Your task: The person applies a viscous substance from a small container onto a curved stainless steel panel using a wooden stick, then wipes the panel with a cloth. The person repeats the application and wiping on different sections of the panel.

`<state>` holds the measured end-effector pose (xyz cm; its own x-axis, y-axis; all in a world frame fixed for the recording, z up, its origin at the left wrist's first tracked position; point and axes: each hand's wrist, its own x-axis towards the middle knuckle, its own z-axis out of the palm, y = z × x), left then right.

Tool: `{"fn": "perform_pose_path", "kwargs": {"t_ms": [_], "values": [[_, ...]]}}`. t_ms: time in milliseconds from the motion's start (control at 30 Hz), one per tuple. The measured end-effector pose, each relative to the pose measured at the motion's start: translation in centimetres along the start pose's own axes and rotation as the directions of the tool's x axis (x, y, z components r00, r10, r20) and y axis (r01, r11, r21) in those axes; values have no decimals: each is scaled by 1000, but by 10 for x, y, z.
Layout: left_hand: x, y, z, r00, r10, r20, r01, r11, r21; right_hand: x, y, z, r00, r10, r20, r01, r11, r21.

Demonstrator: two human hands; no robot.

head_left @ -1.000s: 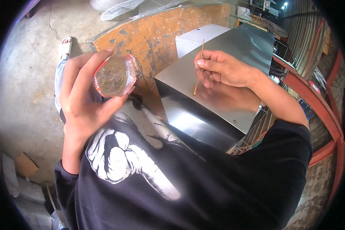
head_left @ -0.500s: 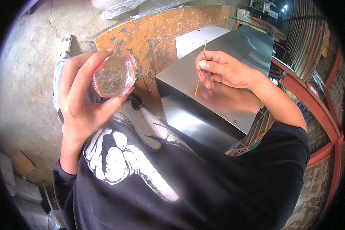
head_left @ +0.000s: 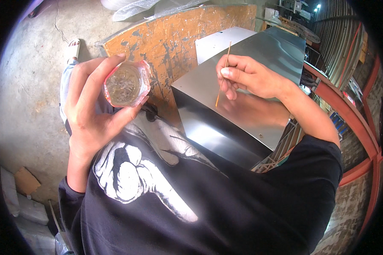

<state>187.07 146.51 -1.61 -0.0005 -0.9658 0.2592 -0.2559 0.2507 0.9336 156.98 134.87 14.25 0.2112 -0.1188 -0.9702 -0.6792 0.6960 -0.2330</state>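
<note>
While clasping clear cup [head_left: 124, 87] in curled left hand [head_left: 87, 102], pinching thin stick [head_left: 219, 91] in right hand [head_left: 249, 78], aiming orange tip [head_left: 217, 103] at metal box [head_left: 200, 83] (touching or not, cannot tell). Tilting stick slightly more than moments ago; holding cup nearly unmoved; probably mere fine adjustment.

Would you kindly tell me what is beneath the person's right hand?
Under the right hand is the metal box, its shiny top reflecting the hand. The hand covers part of that top; anything there cannot be seen.
</note>
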Motion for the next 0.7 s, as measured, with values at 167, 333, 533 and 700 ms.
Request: {"fn": "perform_pose_path", "kwargs": {"t_ms": [167, 333, 533, 700], "values": [[0, 0, 0, 1000, 7, 2, -7, 1000, 1, -1, -2, 8, 996, -94, -12, 92, 992, -91], [-1, 1, -1, 1000, 17, 0, -17, 1000, 8, -7, -7, 20, 985, -165, -58, 145, 955, -260], [-1, 5, -2, 1000, 20, 16, -19, 1000, -24, -10, -12, 27, 980, -193, -41, 169, 927, -336], [-2, 5, -3, 999, 21, 25, -20, 1000, -5, -10, -13, 28, 973, -227, -31, 196, 893, -406]]}}
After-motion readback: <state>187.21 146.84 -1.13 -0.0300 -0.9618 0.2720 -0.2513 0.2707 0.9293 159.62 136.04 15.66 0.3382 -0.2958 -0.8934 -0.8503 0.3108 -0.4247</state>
